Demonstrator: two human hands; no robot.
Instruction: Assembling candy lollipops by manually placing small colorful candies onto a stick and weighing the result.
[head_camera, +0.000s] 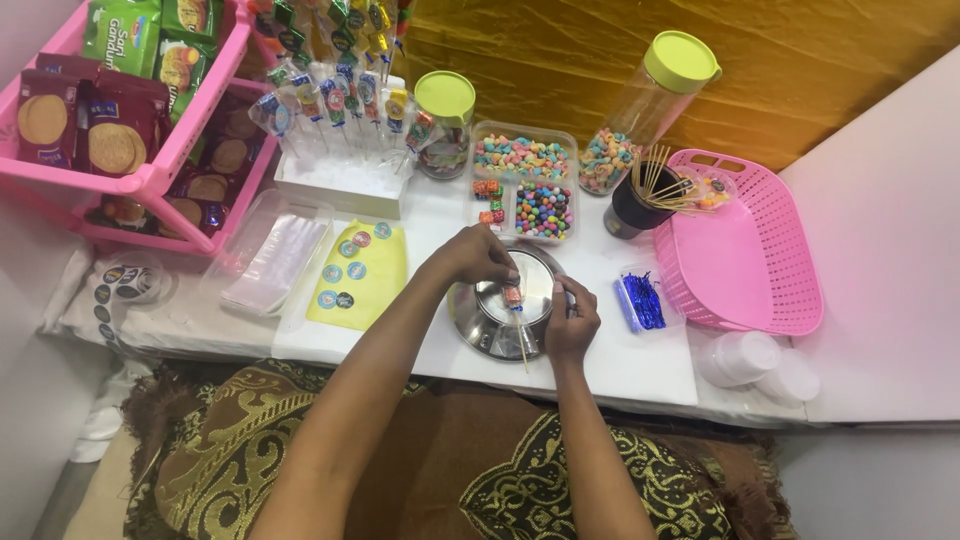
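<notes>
My left hand (478, 256) pinches a small red and white candy (513, 294) at the upper end of a thin wooden skewer (521, 335). The skewer's lower part is gripped by my right hand (572, 322). Both hands hover over a round steel plate (478, 322) on the white table. Behind it stands a clear divided tray (524, 180) with several kinds of coloured candies.
A pink basket (745, 245) sits at the right, a black cup of skewers (640, 195) beside it, and blue twist ties (642, 300) in a clear box. Two green-lidded jars (445, 120) stand behind. Left: wrapped lollipops in a white block (340, 180), yellow sticker sheet (360, 272), clear bags (275, 260), pink biscuit rack (150, 175).
</notes>
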